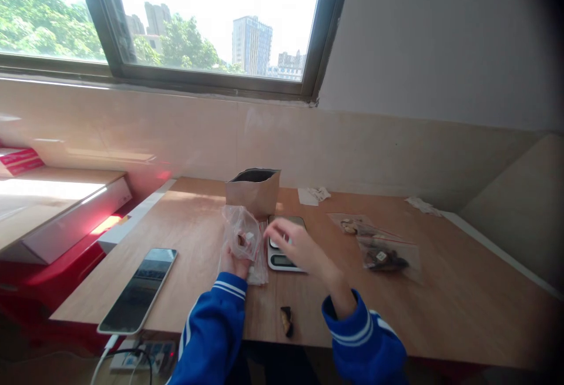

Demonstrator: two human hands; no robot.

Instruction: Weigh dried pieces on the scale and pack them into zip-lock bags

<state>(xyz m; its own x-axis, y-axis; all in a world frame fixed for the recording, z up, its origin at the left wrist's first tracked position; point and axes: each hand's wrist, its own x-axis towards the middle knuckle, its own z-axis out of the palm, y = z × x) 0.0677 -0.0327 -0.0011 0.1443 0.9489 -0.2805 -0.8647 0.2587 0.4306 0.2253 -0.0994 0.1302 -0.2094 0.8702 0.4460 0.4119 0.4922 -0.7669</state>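
My left hand [238,264] is wrapped round a clear plastic bag [241,233] whose mouth gapes; a small piece with a white label shows inside. Over the kitchen scale [285,263], my right hand [296,245] hovers just right of the bag, its fingers curled together. What those fingers hold, if anything, I cannot make out. More flat clear bags [259,270] lie beneath and beside my left hand. Behind them stands a brown kraft pouch [253,194] with its top open. A dark, tan-edged dried piece [286,321] rests near the table's front edge.
On the right lie a zip bag of dark dried pieces [385,257] and another bag with pale pieces [349,226]. A phone [138,291] with a white cable sits at left, above a power strip [143,354]. Crumpled paper [319,193] lies by the wall.
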